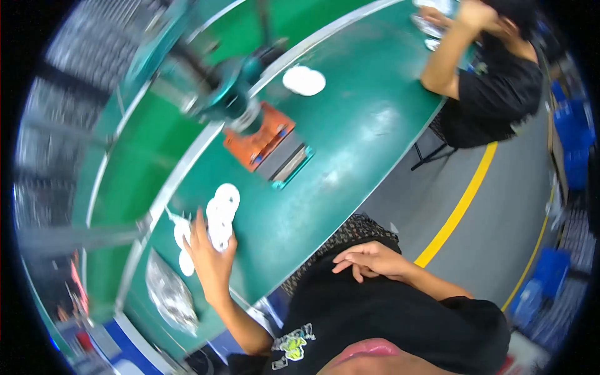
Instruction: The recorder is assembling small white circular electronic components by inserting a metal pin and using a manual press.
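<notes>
My left hand (213,259) reaches over the green table with thumb and fingers spread. Between the thumb and forefinger lies the near end of an overlapping row of white round discs (227,199), some with a small centre hole. Whether the fingertips touch them I cannot tell. More white discs (187,263) lie just left of this hand, partly hidden by its fingers. My right hand (370,260) is held in front of my black shirt, fingers loosely stretched and nothing in them.
A teal press-like machine (232,94) with an orange base (259,139) and a grey block (279,160) stands mid-table. Beyond it lie white discs (304,81). Near the left edge rests a clear plastic bag (169,294). A seated co-worker (490,94) works at the far right.
</notes>
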Available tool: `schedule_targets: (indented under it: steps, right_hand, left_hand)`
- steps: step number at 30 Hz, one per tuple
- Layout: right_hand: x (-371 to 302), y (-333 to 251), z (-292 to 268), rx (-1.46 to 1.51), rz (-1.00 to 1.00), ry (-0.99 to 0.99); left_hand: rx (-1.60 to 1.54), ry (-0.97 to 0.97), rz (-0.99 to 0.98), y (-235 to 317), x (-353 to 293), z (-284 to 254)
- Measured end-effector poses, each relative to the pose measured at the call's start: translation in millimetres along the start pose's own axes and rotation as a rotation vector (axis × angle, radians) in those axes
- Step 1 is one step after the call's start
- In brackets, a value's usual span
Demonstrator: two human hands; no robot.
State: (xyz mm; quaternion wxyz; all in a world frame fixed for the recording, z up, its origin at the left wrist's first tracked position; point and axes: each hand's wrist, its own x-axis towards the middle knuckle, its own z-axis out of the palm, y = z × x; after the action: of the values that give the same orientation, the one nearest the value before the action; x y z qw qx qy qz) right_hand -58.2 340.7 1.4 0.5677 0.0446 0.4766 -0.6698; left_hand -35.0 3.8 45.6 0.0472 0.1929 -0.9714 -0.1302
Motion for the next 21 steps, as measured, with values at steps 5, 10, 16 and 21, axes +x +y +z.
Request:
schedule_targets:
  steps: [5, 10, 16, 21]
  right_hand:
    - [17.4, -33.8, 7.1, -0.263, 0.016, -0.126]
    - [50.8, -60.8, 3.1, 0.076, 0.035, -0.298]
    - [113.8, -95.3, 36.3, -0.003, -0.128, -0.336]
    - [126.3, -86.8, 41.4, -0.131, -0.244, -0.047]
  left_hand:
    - [-0.140, 0.236, -0.003, 17.6, -10.6, -9.1]
    - [-0.444, 0.284, 0.105, 41.6, -31.8, 6.8]
    - [-0.472, 0.154, 0.007, 51.3, -52.8, 64.0]
    - [-0.589, 0.103, -0.035, 54.5, -52.2, 66.5]
